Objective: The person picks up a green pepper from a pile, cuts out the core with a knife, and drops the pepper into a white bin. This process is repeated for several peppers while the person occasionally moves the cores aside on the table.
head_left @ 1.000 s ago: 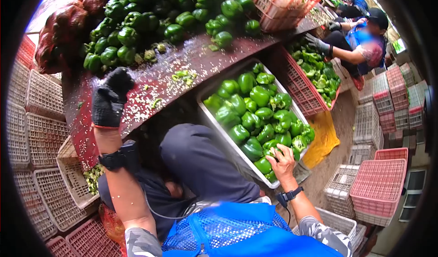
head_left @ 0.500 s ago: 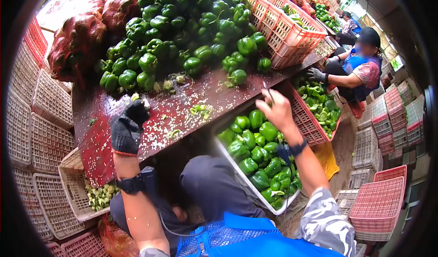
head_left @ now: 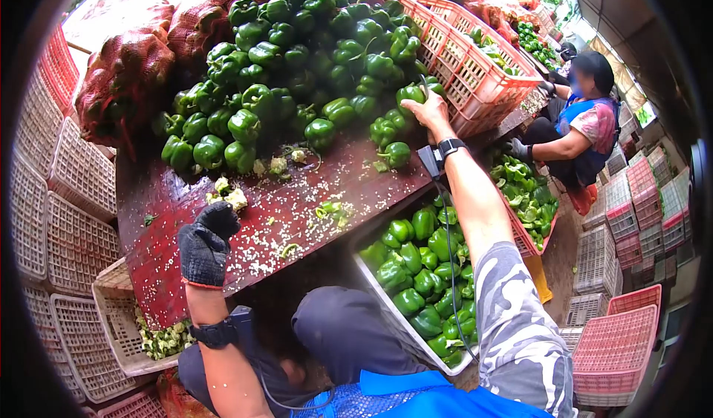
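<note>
My left hand (head_left: 206,245), in a dark glove, rests over the table's near left part with its fingers curled. Pale pepper cores (head_left: 236,199) lie just beyond its fingertips; the inside of the hand is hidden. My bare right hand (head_left: 431,113) reaches to the right side of a big heap of green bell peppers (head_left: 256,99). A thin blade, seemingly of a small knife (head_left: 424,84), sticks up from its fingers. Thumb and fingers touch a green bell pepper (head_left: 410,93). Below my right arm, a white crate (head_left: 379,281) holds whole green peppers.
Seeds and scraps cover the dark red table (head_left: 171,232). An orange crate (head_left: 475,69) stands right of the heap, red mesh sacks (head_left: 126,84) behind left. A core crate (head_left: 119,329) sits lower left. A co-worker (head_left: 583,121) sits at right; stacked crates (head_left: 616,351) line the sides.
My right hand has moved from above the white crate up and forward to the heap. The left hand stays by the cores. The view has tilted slightly; the co-worker has shifted a little.
</note>
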`<state>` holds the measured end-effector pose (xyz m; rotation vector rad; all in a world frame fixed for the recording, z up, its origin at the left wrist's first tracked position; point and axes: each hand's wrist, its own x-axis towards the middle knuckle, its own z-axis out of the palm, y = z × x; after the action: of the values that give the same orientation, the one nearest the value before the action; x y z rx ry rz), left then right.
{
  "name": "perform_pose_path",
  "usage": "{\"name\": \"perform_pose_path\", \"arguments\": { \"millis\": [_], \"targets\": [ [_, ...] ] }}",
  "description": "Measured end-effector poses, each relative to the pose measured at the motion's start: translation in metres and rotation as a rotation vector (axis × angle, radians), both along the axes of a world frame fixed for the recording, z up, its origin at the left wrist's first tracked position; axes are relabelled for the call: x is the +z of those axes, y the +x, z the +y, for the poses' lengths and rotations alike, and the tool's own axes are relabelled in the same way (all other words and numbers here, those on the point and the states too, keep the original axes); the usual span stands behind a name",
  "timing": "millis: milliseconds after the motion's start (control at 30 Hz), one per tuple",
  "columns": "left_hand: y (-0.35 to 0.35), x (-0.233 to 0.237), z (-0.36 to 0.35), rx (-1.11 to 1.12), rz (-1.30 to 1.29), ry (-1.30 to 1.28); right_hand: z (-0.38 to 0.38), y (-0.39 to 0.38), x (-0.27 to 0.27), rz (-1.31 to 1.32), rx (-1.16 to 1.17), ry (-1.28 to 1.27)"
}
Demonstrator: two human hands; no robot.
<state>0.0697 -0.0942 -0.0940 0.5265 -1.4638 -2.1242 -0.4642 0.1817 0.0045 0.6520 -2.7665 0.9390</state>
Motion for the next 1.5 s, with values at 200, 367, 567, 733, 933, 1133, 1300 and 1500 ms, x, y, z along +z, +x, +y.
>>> {"name": "perform_pose_path", "arguments": {
  "millis": [200,367,567,733,933,1133,1300,1500],
  "targets": [
    [-0.051,0.036,0.016,-0.046,0.038,-0.16,0.01,0.054,0.01,-0.071,0.33,-0.514],
    [-0.107,0.076,0.075,0.014,-0.029,-0.131,-0.007,0.218,0.038,-0.365,0.721,-0.647],
    [-0.114,0.086,0.115,0.16,0.117,-0.382,-0.033,0.328,0.024,-0.212,0.733,-0.613],
    [-0.088,0.116,0.118,0.142,0.117,-0.405,-0.031,0.355,0.039,-0.028,0.724,-0.598],
    [-0.083,0.119,0.127,0.457,-0.107,-0.569,-0.032,0.368,0.038,-0.009,0.686,-0.596],
    [-0.072,0.119,0.117,0.358,0.04,-0.466,-0.037,0.38,0.04,-0.175,0.722,-0.605],
    [-0.064,0.103,0.094,0.294,0.098,-0.687,-0.032,0.38,0.05,-0.122,0.868,-0.437],
    [-0.066,0.074,0.081,0.226,0.186,-0.614,-0.023,0.377,0.05,-0.349,0.791,-0.505]
  ]
}}
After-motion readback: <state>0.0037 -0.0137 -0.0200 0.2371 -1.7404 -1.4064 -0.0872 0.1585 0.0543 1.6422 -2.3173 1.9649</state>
